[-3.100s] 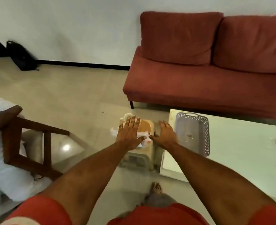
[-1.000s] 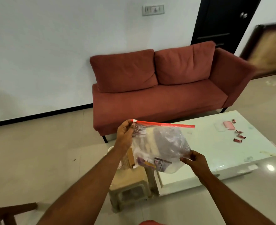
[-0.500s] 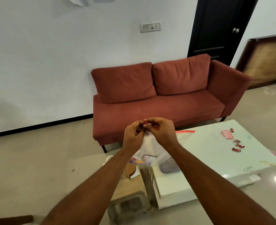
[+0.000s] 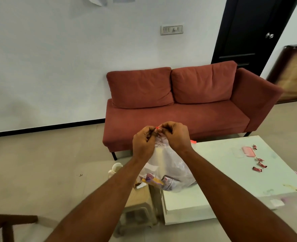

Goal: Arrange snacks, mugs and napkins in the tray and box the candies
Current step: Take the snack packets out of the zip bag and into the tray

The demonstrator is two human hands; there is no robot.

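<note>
snack bag (image 4: 169, 169), left grip (image 4: 143, 145) pinching its red top, right grip (image 4: 175, 137) moved up from base, pinching too

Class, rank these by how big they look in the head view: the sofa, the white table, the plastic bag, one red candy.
1. sofa
2. white table, close behind and nearer the camera
3. plastic bag, partly hidden
4. red candy

red sofa (image 4: 179, 117), black door (image 4: 245, 32), switch plate (image 4: 171, 30)

Snack bag (image 4: 168, 165) contents indistinct, possibly packets (image 4: 169, 182)
</note>
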